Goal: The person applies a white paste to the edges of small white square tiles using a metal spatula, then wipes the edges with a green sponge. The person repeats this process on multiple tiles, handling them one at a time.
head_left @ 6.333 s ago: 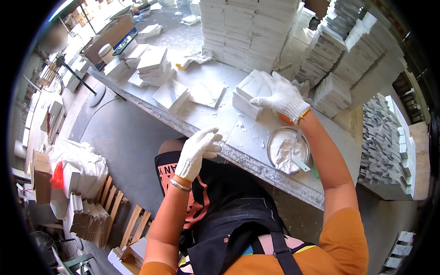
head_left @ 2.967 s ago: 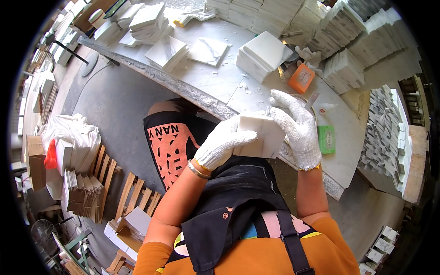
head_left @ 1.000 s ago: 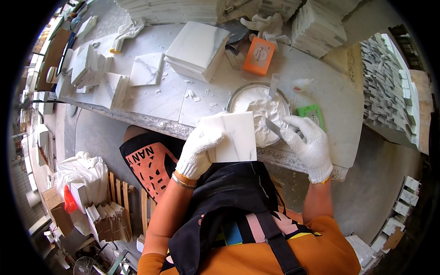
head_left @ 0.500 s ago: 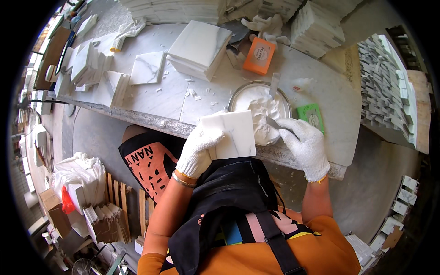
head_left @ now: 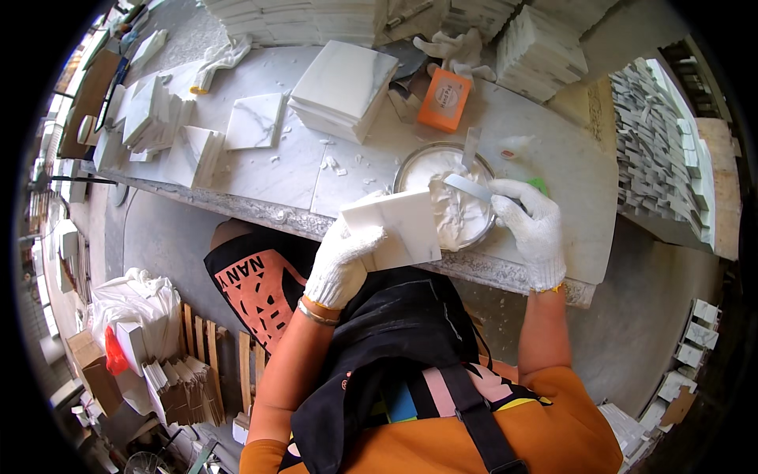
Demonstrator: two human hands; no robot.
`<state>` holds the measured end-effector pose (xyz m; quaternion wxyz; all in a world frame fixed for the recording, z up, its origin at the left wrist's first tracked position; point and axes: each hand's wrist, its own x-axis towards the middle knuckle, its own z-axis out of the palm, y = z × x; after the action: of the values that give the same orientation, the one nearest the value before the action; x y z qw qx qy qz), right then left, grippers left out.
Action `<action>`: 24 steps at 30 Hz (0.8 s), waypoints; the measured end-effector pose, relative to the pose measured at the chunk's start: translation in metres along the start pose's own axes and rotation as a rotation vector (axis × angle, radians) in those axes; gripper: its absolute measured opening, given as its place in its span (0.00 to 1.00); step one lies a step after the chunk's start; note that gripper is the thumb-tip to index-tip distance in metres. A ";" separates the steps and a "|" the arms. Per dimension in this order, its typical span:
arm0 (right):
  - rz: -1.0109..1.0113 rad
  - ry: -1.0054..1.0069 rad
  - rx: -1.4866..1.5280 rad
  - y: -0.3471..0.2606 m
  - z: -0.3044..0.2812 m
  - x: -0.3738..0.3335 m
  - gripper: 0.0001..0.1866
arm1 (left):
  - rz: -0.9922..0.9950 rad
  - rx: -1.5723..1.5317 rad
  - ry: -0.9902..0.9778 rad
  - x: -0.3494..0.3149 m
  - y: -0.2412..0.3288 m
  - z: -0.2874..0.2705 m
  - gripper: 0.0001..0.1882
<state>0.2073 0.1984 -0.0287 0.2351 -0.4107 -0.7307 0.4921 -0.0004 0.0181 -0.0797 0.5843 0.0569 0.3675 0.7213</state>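
My left hand (head_left: 341,265), in a white knitted glove, grips a square white marble tile (head_left: 399,229) with grey veins, over the table's near edge. My gloved right hand (head_left: 530,231) is closed on a putty knife (head_left: 467,188); its handle is hidden by the fingers. White paste clings about the blade's tip, which is near the tile's upper right corner. Below the blade stands a round metal bowl (head_left: 403,167) of white paste (head_left: 462,213). A second flat blade (head_left: 471,144) leans in the bowl at its far rim.
A stack of marble tiles (head_left: 343,83) stands beyond the bowl, beside an orange box (head_left: 444,100). One tile (head_left: 254,122) lies flat to the left, near further upright tiles (head_left: 192,154). My right hand mostly covers a green box (head_left: 539,186). Tile stacks (head_left: 541,59) line the far side.
My right hand has lifted the putty knife out of the paste, and its blade now points left toward the tile. The tile has tilted slightly in my left hand.
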 end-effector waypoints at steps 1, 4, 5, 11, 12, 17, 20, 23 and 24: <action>-0.022 0.000 -0.014 0.000 0.001 0.001 0.11 | -0.004 -0.003 -0.002 0.000 0.000 -0.001 0.36; 0.007 -0.041 0.047 -0.004 0.006 0.002 0.11 | -0.009 -0.001 -0.001 0.001 -0.002 -0.002 0.35; 0.022 -0.053 0.053 -0.003 0.006 0.002 0.11 | -0.009 0.000 0.000 0.001 -0.002 -0.002 0.35; 0.164 -0.072 0.147 -0.005 0.004 0.002 0.11 | -0.014 0.010 -0.001 0.001 -0.002 0.002 0.36; 0.193 -0.069 0.163 -0.010 0.003 0.002 0.11 | -0.014 0.012 0.001 0.001 -0.003 0.001 0.36; 0.180 -0.032 0.246 -0.025 -0.001 -0.002 0.12 | -0.003 0.017 -0.002 0.002 -0.005 -0.001 0.36; 0.155 -0.009 0.250 -0.031 -0.001 -0.006 0.12 | 0.008 0.022 -0.001 0.003 -0.006 -0.002 0.36; 0.108 -0.019 0.261 -0.032 -0.002 -0.009 0.12 | 0.005 0.027 -0.002 0.002 -0.005 0.000 0.36; 0.080 -0.020 0.240 -0.031 -0.002 -0.009 0.12 | 0.003 0.025 -0.003 0.002 -0.005 0.000 0.35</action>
<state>0.2027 0.1868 0.0010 0.2553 -0.4034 -0.6520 0.5891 0.0032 0.0204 -0.0831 0.5830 0.0655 0.3755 0.7175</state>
